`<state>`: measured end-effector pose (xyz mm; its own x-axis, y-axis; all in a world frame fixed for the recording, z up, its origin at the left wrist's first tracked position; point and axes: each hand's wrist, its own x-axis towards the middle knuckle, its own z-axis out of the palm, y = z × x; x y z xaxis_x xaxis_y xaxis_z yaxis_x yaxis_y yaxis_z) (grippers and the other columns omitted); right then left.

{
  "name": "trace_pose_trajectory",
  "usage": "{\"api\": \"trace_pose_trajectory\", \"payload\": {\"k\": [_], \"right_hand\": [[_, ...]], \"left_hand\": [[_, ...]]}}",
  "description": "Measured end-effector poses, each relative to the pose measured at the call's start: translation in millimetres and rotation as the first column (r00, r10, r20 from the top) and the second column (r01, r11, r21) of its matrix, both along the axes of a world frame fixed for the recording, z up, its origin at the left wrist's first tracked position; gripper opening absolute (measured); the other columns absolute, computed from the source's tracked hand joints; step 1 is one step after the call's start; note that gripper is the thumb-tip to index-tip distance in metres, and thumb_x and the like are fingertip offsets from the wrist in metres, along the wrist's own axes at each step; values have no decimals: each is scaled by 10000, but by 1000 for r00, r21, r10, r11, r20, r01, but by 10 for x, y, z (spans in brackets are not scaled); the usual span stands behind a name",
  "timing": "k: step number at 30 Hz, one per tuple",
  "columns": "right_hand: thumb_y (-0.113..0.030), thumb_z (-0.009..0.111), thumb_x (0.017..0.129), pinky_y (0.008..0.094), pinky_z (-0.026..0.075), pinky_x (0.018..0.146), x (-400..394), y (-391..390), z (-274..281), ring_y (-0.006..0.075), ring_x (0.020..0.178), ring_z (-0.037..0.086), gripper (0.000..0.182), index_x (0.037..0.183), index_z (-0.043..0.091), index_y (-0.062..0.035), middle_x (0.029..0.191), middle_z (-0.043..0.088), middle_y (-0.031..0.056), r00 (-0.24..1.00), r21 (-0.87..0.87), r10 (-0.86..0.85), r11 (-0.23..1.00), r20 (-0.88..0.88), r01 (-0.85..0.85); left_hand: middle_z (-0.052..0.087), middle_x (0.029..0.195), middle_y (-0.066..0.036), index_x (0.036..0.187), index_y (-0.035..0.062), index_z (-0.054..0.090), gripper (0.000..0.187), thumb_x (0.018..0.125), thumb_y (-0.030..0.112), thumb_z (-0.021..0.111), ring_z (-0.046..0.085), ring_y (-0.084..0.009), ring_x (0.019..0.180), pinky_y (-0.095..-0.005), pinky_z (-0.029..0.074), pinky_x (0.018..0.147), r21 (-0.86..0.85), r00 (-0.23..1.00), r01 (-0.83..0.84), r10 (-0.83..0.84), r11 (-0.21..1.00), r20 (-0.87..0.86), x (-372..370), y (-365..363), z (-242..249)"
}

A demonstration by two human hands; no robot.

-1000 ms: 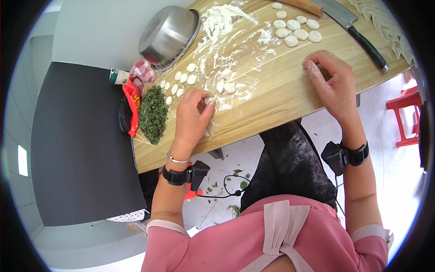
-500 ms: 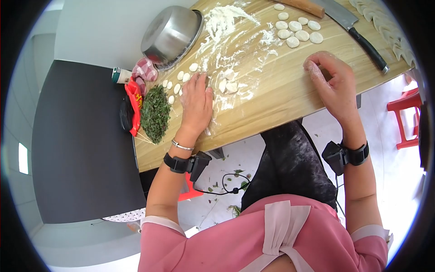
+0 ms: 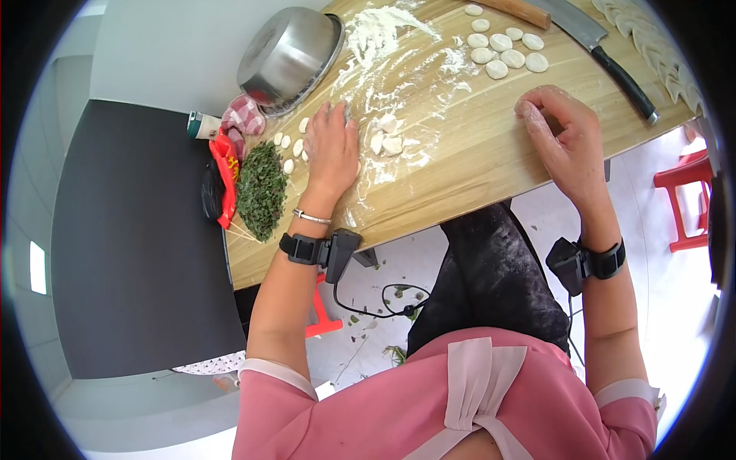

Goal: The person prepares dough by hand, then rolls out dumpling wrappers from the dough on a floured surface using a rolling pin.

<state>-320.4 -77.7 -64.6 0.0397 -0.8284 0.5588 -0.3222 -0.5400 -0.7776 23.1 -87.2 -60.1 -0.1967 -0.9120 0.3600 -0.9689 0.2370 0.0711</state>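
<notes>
My left hand (image 3: 331, 149) lies palm down on the floured wooden table, fingers stretched out. It covers part of a group of small dough pieces (image 3: 298, 145), some of which show along its left side. Just right of its fingers sits a cluster of dough lumps (image 3: 392, 145). My right hand (image 3: 566, 142) rests at the table's near edge, fingers curled and thumb tip against the index finger. Nothing shows in the gap between them. Beyond it lie several flattened dough discs (image 3: 512, 58).
A steel bowl (image 3: 280, 61) leans upside down at the far left. Chopped greens (image 3: 261, 192) lie near a red bag (image 3: 227, 172) and a checked cloth (image 3: 244, 116). A rolling pin (image 3: 514, 11), a cleaver (image 3: 621, 80) and a row of dumplings (image 3: 652, 50) are at right.
My left hand has shifted slightly away from me, over dough pieces that showed past its fingertips before. My right hand has stayed in place.
</notes>
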Motion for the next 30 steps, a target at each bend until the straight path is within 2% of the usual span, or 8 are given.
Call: {"api": "trace_pose_trajectory", "payload": {"k": [5, 10, 14, 16, 23, 26, 28, 30], "right_hand": [[-119, 618, 875, 326, 436, 617, 7, 5, 11, 233, 677, 553, 131, 898, 629, 10, 752, 598, 127, 1000, 1, -22, 1000, -11, 22], [-126, 618, 876, 330, 431, 611, -2, -3, 7, 242, 674, 550, 135, 893, 628, 8, 752, 597, 124, 1000, -17, -9, 1000, -30, 8], [-127, 618, 876, 328, 429, 603, -3, -11, -4, 238, 671, 551, 136, 900, 630, 7, 753, 602, 121, 999, -6, -17, 1000, -29, 16], [-129, 618, 878, 326, 428, 599, 1, -15, 9, 234, 669, 552, 138, 902, 632, 6, 753, 603, 122, 1000, -11, -14, 1000, -12, 14], [-132, 620, 887, 315, 439, 601, -5, -16, 10, 219, 659, 546, 141, 909, 639, 6, 753, 607, 122, 999, 41, 6, 999, -39, -4], [-130, 624, 886, 311, 442, 621, -8, -19, 14, 211, 653, 530, 136, 909, 640, 4, 742, 603, 115, 998, 97, -6, 995, -58, 12], [-135, 629, 885, 310, 444, 629, -14, -23, 14, 212, 652, 533, 139, 905, 641, 2, 738, 605, 118, 998, 117, 6, 993, -64, 1], [-141, 635, 882, 338, 469, 673, 8, -17, 53, 260, 702, 588, 138, 904, 649, -6, 783, 631, 144, 998, 195, 21, 981, -66, -8]], "left_hand": [[411, 1415, -281, 1351, -4, 462, 404, 1017, 222, 445, 345, -450, 1328, -519, 247, 1122, 22, 988, 3, 1, 1000, -153, 60, -68, 101], [372, 1446, -283, 1368, 3, 453, 417, 1014, 225, 447, 303, -444, 1369, -527, 218, 1135, -54, 992, -112, 115, 992, 54, -14, -139, 23], [367, 1452, -279, 1371, 2, 452, 427, 1009, 229, 461, 298, -444, 1377, -542, 214, 1131, -66, 990, -115, 120, 991, 78, 31, -142, 3], [367, 1453, -276, 1375, 3, 447, 438, 1004, 235, 471, 301, -440, 1378, -550, 221, 1125, -69, 991, -71, 62, 995, -122, 38, -156, 66], [455, 1369, -240, 1312, -16, 492, 381, 1020, 213, 404, 393, -391, 1309, -488, 257, 1121, -185, 990, -113, 126, 976, 59, -238, 15, 45], [494, 1322, -214, 1291, -17, 505, 357, 1032, 202, 391, 436, -356, 1272, -446, 298, 1103, -297, 998, -49, 33, 954, -58, -124, 26, 198], [475, 1333, -203, 1280, -11, 515, 341, 1019, 187, 425, 437, -345, 1271, -424, 308, 1103, -159, 856, -124, 25, 979, -516, 69, 275, 339], [488, 1310, -201, 1276, -14, 519, 336, 1023, 181, 416, 454, -342, 1250, -409, 321, 1094, -131, 854, -158, 69, 979, -516, 304, 584, 244]]}}
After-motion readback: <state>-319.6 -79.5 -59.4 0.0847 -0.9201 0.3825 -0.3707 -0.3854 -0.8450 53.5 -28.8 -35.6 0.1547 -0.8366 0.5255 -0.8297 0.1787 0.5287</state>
